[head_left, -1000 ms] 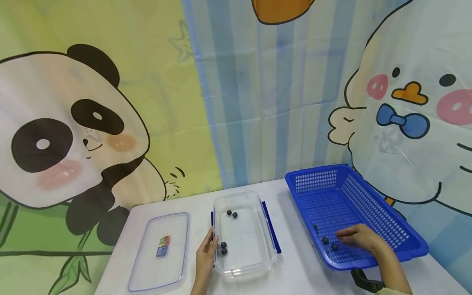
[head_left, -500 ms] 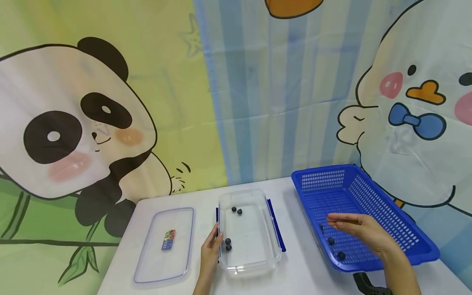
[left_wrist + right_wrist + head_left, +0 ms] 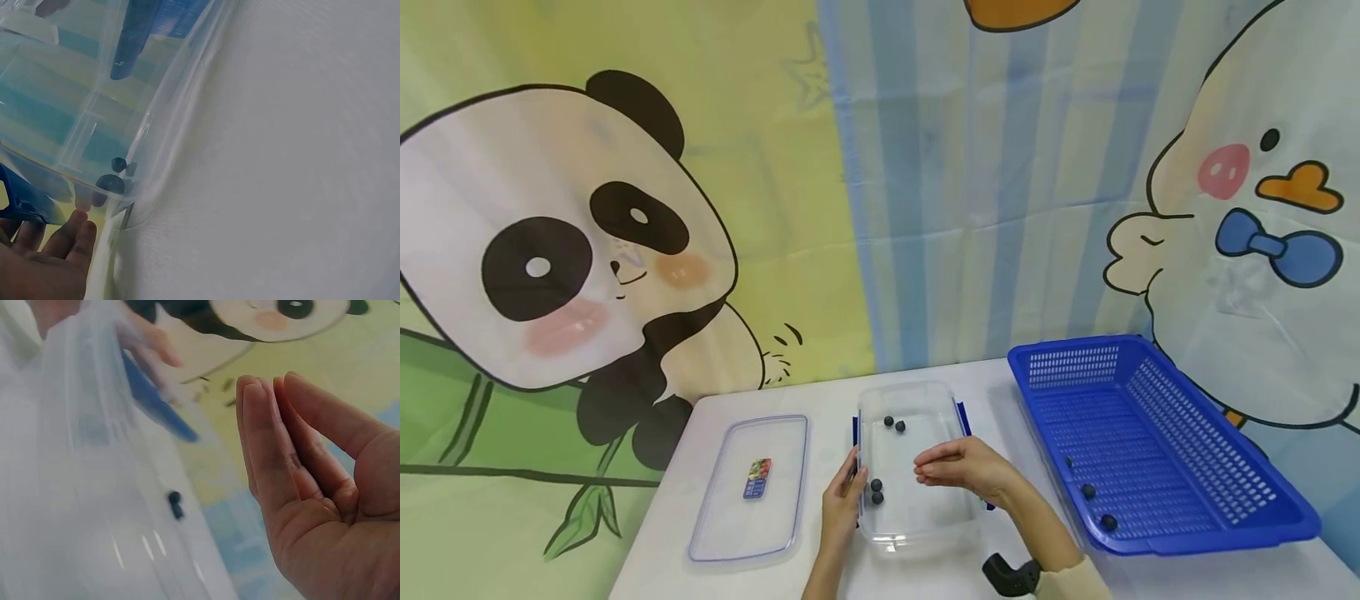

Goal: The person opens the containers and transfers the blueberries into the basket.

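Observation:
A clear plastic storage box (image 3: 917, 517) with blue side latches stands open on the table. Inside are several small dark balls that look like blueberries (image 3: 900, 427), one pair at the back and one near the left wall. My left hand (image 3: 840, 507) grips the left side of the box; in the left wrist view its fingers (image 3: 80, 240) touch the wall beside a blue latch (image 3: 25, 203). Over the box's right half hovers my right hand (image 3: 966, 468), thumb and fingertips drawn together. In the right wrist view nothing shows between those fingertips (image 3: 253, 394); the inside is partly hidden.
A blue perforated basket (image 3: 1225, 417) stands right of the box, with a few dark balls (image 3: 1108, 522) along its near-left side. The box's clear lid (image 3: 737, 525), bearing a coloured label, lies to the left. A printed curtain (image 3: 940, 208) hangs behind the table.
My right hand has lifted out of the blue basket and moved left to above the box. The left hand keeps its hold on the box. The head view has shifted slightly.

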Demonstrator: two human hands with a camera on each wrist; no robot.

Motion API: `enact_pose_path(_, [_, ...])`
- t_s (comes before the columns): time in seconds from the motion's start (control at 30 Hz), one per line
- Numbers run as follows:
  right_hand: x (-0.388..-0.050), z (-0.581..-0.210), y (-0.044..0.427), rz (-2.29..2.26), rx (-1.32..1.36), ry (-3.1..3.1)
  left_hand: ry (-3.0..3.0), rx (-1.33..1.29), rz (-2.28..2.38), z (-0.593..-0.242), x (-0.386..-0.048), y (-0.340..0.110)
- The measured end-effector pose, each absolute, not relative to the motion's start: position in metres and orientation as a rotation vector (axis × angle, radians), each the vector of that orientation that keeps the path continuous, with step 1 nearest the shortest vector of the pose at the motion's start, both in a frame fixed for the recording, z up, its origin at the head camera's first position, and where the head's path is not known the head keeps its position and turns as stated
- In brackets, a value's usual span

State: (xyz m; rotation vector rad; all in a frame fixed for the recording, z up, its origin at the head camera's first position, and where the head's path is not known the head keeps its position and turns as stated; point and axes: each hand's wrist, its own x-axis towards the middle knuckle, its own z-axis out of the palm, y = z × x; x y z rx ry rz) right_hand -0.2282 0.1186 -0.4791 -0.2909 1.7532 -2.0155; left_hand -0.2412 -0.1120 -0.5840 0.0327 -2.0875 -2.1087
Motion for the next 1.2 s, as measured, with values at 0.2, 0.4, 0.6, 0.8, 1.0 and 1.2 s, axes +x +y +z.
enact_pose_path(0.2, [-0.259, -0.498, 0.078, -1.896, -0.262, 1.837, -2.088, -0.011, -2.148, -0.585, -0.241, -0.108])
enact_pose_path(0.4, [-0.274, -0.508, 0.057, -1.668, -0.183, 2.003, -2.089, -0.010, -2.189, -0.567, -0.234, -0.108])
enact_pose_path(0.6, [-0.281, -0.516, 0.048, -1.537, -0.084, 2.065, -2.106, -0.027, -2.188, -0.551, -0.227, -0.108])
enact_pose_path(0.8, [-0.285, -0.526, 0.041, -1.552, -0.007, 2.006, -2.087, 0.007, -2.202, -0.552, -0.226, -0.111])
enact_pose_path(1.0, [-0.277, -0.516, 0.041, -1.563, -0.037, 2.015, -2.062, 0.014, -2.214, -0.574, -0.235, -0.111])
enact_pose_path(1.2, [-0.260, -0.508, 0.041, -1.596, -0.066, 2.089, -2.081, -0.017, -2.155, -0.586, -0.240, -0.113])
